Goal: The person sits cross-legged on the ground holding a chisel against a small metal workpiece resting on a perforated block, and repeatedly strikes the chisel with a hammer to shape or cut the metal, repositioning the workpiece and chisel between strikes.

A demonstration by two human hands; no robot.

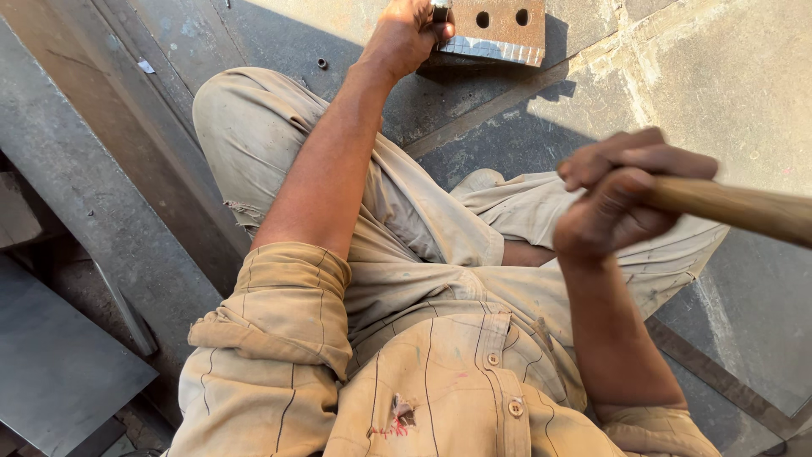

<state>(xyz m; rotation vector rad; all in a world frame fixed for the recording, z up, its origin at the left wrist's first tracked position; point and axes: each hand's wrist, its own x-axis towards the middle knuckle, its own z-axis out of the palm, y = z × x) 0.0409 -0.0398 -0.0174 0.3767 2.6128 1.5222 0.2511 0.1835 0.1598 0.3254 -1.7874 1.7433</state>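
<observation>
metal plate (499,30) with two round holes lies flat on the concrete floor (727,76) at top of view, left hand (406,34) at its left edge, fingers curled tight around a small metal piece (440,12) held against it. right hand (617,203) is well apart from the plate, fist wrapped fully round a wooden handle (736,207) running off right. small nut (322,63) on floor near the left forearm, steel beam (101,169) along the left.

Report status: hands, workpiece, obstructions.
Left hand pinning small part on holed metal plate. Right hand gripping wooden handle, raised. Nothing visible between them.
</observation>
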